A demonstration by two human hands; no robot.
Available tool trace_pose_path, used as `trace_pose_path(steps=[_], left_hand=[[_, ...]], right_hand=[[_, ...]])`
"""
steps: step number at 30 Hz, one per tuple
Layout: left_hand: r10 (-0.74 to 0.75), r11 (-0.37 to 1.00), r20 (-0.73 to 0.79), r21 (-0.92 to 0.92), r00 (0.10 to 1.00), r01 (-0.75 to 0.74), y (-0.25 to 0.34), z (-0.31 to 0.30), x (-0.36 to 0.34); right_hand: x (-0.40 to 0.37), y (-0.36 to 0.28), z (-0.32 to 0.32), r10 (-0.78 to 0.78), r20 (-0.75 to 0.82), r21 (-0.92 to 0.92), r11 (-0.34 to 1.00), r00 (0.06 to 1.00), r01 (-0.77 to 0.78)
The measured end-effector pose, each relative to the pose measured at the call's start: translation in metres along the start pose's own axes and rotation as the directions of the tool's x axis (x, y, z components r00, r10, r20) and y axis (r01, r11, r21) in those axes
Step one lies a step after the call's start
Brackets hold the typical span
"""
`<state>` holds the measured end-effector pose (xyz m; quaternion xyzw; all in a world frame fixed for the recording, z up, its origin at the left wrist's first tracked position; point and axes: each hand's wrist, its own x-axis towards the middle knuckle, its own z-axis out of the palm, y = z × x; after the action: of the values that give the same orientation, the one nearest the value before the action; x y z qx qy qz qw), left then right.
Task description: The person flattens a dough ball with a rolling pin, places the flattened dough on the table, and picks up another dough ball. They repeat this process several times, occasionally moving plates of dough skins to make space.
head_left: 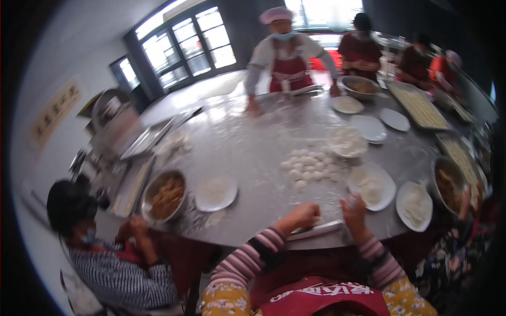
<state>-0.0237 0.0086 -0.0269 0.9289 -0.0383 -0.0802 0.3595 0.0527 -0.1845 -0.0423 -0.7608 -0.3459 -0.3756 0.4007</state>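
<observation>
My left hand [303, 216] lies with curled fingers over a pale rolling pin [316, 230] at the near edge of the floured metal table [247, 147]. A small white bit of dough shows by its fingertips. My right hand [354, 208] sits at the pin's right end with its fingers pointing away from me. Blur hides whether it grips anything. A cluster of several white dough balls [311, 166] lies just beyond both hands. Both my sleeves are pink-striped.
White plates of dough wrappers [371, 184] [415, 205] lie to the right and one [215, 192] to the left. Bowls of filling [166, 197] [448, 184] flank them. A seated person [105, 247] is at my left; several others stand or sit around the far side. Trays [419, 108] line the right.
</observation>
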Motion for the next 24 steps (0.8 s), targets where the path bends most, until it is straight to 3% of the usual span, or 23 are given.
trace_pose_path(steps=[1, 3, 7, 10, 11, 12, 14, 15, 16, 17, 19, 20, 24], left_hand=[[0.041, 0.999, -0.091, -0.031, 0.995, -0.044, -0.003, 0.002, -0.004], [0.028, 0.990, -0.133, -0.134, 0.991, -0.046, -0.004, 0.001, -0.011], [0.017, 0.996, -0.139, -0.079, 0.990, -0.028, 0.008, 0.001, -0.003], [0.008, 1.000, -0.285, 0.001, 0.958, -0.008, 0.009, 0.005, 0.006], [-0.011, 0.998, -0.204, -0.060, 0.979, -0.001, 0.006, 0.004, 0.007], [-0.023, 0.993, -0.122, -0.121, 0.992, 0.008, 0.003, 0.004, 0.009], [0.007, 0.994, -0.139, -0.103, 0.990, -0.021, -0.005, 0.008, 0.011], [0.046, 0.995, -0.149, -0.078, 0.988, -0.058, -0.011, 0.008, 0.009], [0.047, 0.992, -0.196, -0.102, 0.979, -0.068, -0.008, 0.005, 0.003], [0.031, 0.993, -0.210, -0.105, 0.977, -0.054, -0.005, 0.001, -0.001], [0.048, 0.991, -0.082, -0.122, 0.996, -0.058, 0.005, -0.006, -0.007], [0.074, 0.996, -0.071, -0.038, 0.995, -0.077, 0.010, -0.007, -0.005], [-0.007, 0.998, -0.191, 0.052, 0.982, 0.018, 0.009, 0.000, 0.009]], right_hand=[[0.007, -0.021, -0.022, 0.196, 0.050, 0.196, 0.959, 0.979, -0.202], [-0.014, -0.006, -0.024, 0.355, 0.186, 0.362, 0.842, 0.916, -0.399], [0.030, -0.014, 0.006, 0.300, 0.178, 0.278, 0.898, 0.937, -0.340], [0.039, -0.014, 0.020, 0.236, 0.142, 0.298, 0.916, 0.961, -0.269], [0.037, -0.009, 0.022, 0.213, 0.103, 0.316, 0.919, 0.972, -0.235], [0.024, 0.002, 0.019, 0.287, 0.167, 0.294, 0.899, 0.943, -0.325], [0.012, -0.010, -0.003, 0.211, 0.076, 0.210, 0.952, 0.974, -0.223], [0.004, -0.015, -0.018, 0.291, 0.148, 0.234, 0.918, 0.945, -0.319], [-0.008, -0.010, -0.026, 0.559, 0.336, 0.311, 0.694, 0.758, -0.650], [-0.008, -0.003, -0.019, 0.547, 0.352, 0.318, 0.693, 0.759, -0.647], [-0.001, -0.003, -0.011, 0.450, 0.248, 0.329, 0.794, 0.858, -0.511], [0.014, -0.007, 0.000, 0.239, 0.096, 0.225, 0.940, 0.966, -0.255], [0.039, 0.000, 0.031, 0.267, 0.215, 0.297, 0.898, 0.939, -0.324]])
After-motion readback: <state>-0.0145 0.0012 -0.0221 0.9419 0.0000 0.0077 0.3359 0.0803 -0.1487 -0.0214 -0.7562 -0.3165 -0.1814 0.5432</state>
